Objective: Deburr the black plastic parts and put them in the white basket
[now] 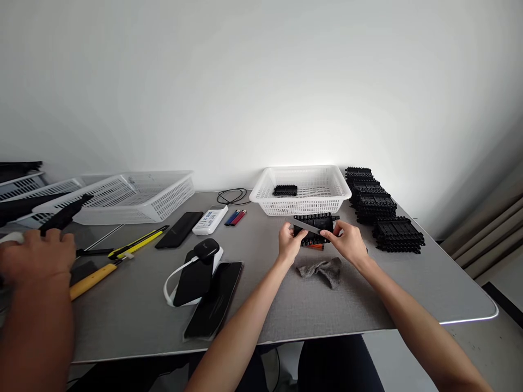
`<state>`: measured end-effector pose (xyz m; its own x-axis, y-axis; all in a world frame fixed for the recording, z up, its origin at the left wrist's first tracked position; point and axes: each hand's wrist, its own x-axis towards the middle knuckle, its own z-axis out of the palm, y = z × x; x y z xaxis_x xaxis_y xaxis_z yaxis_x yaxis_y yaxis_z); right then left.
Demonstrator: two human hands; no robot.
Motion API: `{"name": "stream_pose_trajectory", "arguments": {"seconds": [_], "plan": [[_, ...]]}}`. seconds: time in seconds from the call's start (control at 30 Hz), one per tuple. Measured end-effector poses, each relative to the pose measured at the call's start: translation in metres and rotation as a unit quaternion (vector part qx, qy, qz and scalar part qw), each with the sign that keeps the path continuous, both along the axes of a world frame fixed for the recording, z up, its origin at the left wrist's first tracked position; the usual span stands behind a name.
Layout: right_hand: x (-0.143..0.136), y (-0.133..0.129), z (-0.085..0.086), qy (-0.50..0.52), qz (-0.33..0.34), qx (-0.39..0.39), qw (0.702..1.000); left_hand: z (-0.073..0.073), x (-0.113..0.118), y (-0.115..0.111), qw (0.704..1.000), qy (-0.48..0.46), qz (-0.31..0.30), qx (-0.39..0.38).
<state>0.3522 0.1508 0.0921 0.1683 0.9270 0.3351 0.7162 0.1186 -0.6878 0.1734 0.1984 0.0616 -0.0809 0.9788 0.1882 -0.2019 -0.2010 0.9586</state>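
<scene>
My left hand [289, 244] is closed on the left end of a black toothed plastic part [312, 220], held just above the table. A flat grey metal strip [306, 226] lies slantwise across that part. My right hand [348, 240] is closed, its thumb and finger pinching the strip's lower right end, close to the part. Something orange [315, 246] shows beneath the part, mostly hidden. A crumpled grey cloth [322, 271] lies on the table below my hands.
A white basket [302, 207] behind my hands contains one black part. Stacks of black parts [398, 234] stand at right. Leftward lie lighters [236, 218], phones [214, 299], a power bank, a yellow cutter [137, 243] and more baskets [171, 196]. A co-worker's hand [41, 253] is at far left.
</scene>
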Motion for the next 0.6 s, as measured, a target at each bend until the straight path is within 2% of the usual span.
{"name": "stream_pose_trajectory", "arguments": {"seconds": [0.23,0.43,0.6], "plan": [[0.015,0.001,0.006,0.021,-0.056,-0.004,0.998,0.004,-0.007,0.004,0.999,-0.042,0.018,-0.007],[0.005,0.0,0.003,0.0,-0.004,0.012,1.0,0.002,-0.003,0.001,0.999,-0.037,-0.008,-0.008],[0.011,0.001,0.005,-0.008,-0.028,0.028,0.999,0.004,-0.004,0.002,0.999,-0.049,0.002,0.008]]}}
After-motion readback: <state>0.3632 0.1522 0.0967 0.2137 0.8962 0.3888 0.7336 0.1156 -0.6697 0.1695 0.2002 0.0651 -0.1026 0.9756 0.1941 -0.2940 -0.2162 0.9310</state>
